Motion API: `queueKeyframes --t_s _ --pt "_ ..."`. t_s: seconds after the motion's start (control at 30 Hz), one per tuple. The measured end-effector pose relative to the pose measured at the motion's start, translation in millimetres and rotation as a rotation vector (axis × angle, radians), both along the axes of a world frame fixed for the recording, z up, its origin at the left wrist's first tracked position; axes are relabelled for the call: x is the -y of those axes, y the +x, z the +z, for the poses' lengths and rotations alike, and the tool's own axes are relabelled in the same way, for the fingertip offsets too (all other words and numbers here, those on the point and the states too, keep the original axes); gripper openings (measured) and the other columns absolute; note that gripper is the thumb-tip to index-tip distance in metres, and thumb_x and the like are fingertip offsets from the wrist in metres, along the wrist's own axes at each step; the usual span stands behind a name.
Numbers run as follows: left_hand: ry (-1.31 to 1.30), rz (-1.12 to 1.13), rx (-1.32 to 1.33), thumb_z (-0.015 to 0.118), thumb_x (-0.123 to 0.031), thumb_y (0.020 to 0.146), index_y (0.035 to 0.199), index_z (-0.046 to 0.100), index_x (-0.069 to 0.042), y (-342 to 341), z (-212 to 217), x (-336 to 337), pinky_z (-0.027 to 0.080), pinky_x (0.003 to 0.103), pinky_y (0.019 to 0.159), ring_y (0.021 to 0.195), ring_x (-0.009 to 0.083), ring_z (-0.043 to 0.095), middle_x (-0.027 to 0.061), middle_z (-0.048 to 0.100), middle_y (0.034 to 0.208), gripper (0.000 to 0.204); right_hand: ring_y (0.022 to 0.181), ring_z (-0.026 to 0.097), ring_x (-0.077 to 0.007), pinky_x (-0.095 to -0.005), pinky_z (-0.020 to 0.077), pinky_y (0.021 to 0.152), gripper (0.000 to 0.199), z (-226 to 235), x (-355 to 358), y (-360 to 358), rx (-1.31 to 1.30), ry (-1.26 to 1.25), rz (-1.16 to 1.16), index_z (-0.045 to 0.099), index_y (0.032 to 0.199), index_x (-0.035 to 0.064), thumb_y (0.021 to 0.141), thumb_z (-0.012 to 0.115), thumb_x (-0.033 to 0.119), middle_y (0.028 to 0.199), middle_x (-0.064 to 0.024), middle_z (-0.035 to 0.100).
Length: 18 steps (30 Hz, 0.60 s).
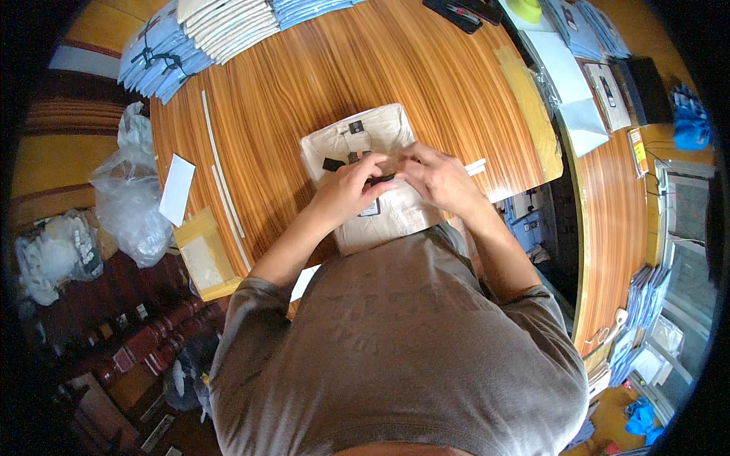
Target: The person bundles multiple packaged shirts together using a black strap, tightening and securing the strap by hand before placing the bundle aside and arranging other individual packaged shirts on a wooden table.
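A folded beige garment (393, 218) lies on the wooden table right in front of my body. It has a small black tag (357, 128) near its far edge. Both my hands are over its middle, close together. With its fingers closed, my left hand (351, 188) pinches a black ribbon-like strip (382, 179). My right hand (439, 178) is bent into a pinch at the strip's right end; its fingertips partly hide what they grip. Another black end (332, 164) sticks out to the left of my left fingers.
Stacks of folded blue shirts (156, 61) and beige garments (226, 30) stand along the table's far edge. Thin white strips (220, 182) and a white card (176, 190) lie on the left. Clear plastic bags (133, 201) hang beside the table. A side counter (612, 251) runs along the right.
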<state>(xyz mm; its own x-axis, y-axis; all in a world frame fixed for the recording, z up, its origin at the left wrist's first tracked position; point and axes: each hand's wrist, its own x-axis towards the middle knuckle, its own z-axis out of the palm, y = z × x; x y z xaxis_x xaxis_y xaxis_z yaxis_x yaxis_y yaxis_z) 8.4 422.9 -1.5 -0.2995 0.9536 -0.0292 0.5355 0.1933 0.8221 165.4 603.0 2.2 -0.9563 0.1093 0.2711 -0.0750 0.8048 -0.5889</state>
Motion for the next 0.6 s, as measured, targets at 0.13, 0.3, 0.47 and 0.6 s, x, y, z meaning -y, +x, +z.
queueKeyframes --t_s 0.13,0.3,0.47,0.6 --pt "0.023 -0.017 -0.328 0.065 -0.014 0.096 0.121 0.06 -0.002 -6 5 2 0.058 0.045 0.084 0.101 0.0367 0.071 0.0198 0.072 0.108 0.029 0.075 0.069 -0.0331 -0.0433 0.0542 0.066 0.017 -27 4 -23 0.041 -0.217 -0.154 0.068 0.097 0.0013 0.099 0.066 0.018 0.082 -0.0174 0.066" --pt "0.026 -0.187 -0.801 0.064 -0.012 0.088 0.108 0.069 -0.003 -12 17 3 0.058 0.04 0.085 0.105 0.0275 0.066 0.0096 0.069 0.107 0.023 0.087 0.07 -0.0425 -0.0494 0.0563 0.078 0.033 -21 8 -31 0.19 -0.306 -0.352 0.069 0.11 0.0006 0.095 0.071 0.03 0.087 -0.0226 0.072" --pt "0.013 -0.119 0.034 0.077 -0.016 0.09 0.099 0.077 -0.002 -31 2 4 0.052 0.036 0.082 0.089 0.024 0.062 0.0095 0.066 0.091 0.017 0.112 0.067 -0.0312 -0.044 0.0527 0.1 0.091 -48 18 28 0.254 -0.736 -0.395 0.053 0.136 -0.0108 0.074 0.093 0.043 0.117 -0.0242 0.071" --pt "0.0 -0.241 0.127 0.077 -0.017 0.092 0.097 0.076 0.001 -7 20 -17 0.046 0.034 0.075 0.084 0.0214 0.059 0.0088 0.06 0.082 0.018 0.11 0.069 -0.0286 -0.0433 0.055 0.092 0.075 -58 13 41 0.388 -0.864 -0.33 0.06 0.13 -0.0063 0.077 0.092 0.036 0.117 -0.0224 0.072"
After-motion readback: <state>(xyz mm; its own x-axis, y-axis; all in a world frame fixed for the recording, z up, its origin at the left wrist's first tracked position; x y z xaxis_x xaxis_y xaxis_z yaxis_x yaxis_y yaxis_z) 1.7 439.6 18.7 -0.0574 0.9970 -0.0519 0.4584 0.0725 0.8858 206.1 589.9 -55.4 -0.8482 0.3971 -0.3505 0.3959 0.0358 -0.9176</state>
